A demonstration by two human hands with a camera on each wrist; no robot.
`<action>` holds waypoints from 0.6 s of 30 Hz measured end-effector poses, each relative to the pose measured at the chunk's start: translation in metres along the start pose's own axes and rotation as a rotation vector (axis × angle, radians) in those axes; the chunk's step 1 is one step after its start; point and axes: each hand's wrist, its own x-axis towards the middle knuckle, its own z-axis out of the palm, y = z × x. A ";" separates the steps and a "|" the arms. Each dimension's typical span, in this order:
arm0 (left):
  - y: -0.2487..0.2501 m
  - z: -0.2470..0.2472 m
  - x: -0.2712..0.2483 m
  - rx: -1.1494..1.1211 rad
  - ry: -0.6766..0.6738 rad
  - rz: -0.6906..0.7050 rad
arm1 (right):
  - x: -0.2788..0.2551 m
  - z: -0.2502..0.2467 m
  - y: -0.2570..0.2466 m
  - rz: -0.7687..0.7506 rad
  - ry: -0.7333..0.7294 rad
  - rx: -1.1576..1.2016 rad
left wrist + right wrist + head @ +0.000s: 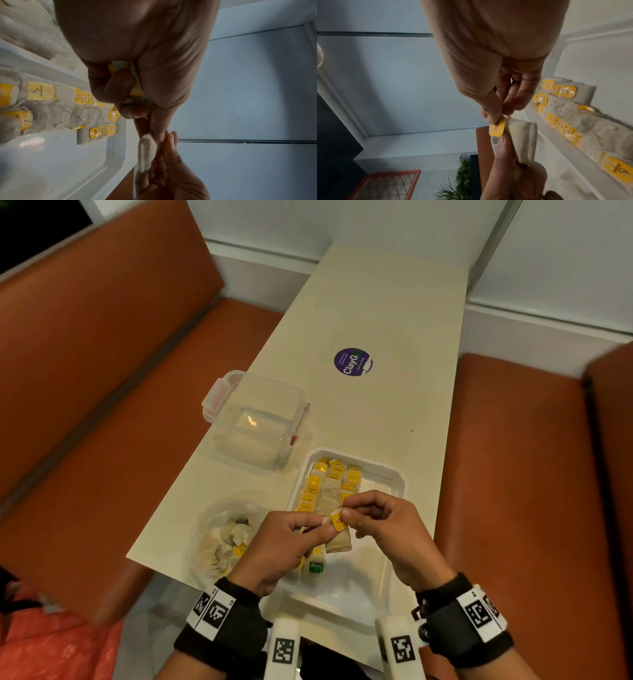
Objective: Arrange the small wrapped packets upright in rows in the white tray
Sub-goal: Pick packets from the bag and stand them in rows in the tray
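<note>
Fingers of both hands pinch one small packet [338, 534] above the white tray [394, 479]. Far left, a clear bag [222, 537] of loose packets lies on the table [376, 412], with a clear box [257, 419] behind it. Next comes the left hand [286, 546], thumb and fingers squeezed on the packet, with more packets tucked in its palm. To its right, the right hand [390, 529] pinches the packet's yellow tag [337, 522]. Rows of packets [330, 481] stand along the tray's left side.
</note>
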 end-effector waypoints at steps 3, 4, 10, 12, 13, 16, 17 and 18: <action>-0.002 0.000 0.001 -0.001 0.012 -0.003 | 0.000 0.002 0.005 0.015 0.059 0.038; -0.002 0.000 0.001 -0.002 0.008 -0.002 | 0.000 0.002 0.005 0.014 0.065 0.033; -0.003 -0.003 -0.001 -0.021 -0.046 -0.029 | -0.003 0.000 -0.001 -0.053 0.033 -0.149; -0.002 -0.003 -0.002 -0.042 -0.073 -0.054 | -0.002 -0.002 -0.001 -0.080 0.015 -0.224; -0.001 -0.004 -0.002 -0.047 -0.079 -0.062 | -0.002 -0.002 -0.002 -0.092 0.005 -0.252; -0.002 -0.005 -0.002 -0.036 -0.080 -0.057 | -0.003 -0.001 -0.005 -0.097 -0.021 -0.290; -0.001 -0.005 -0.002 -0.025 -0.077 -0.045 | -0.002 -0.002 -0.006 -0.106 -0.032 -0.317; -0.001 -0.005 -0.002 -0.011 -0.076 -0.033 | -0.001 -0.004 -0.007 -0.126 -0.049 -0.369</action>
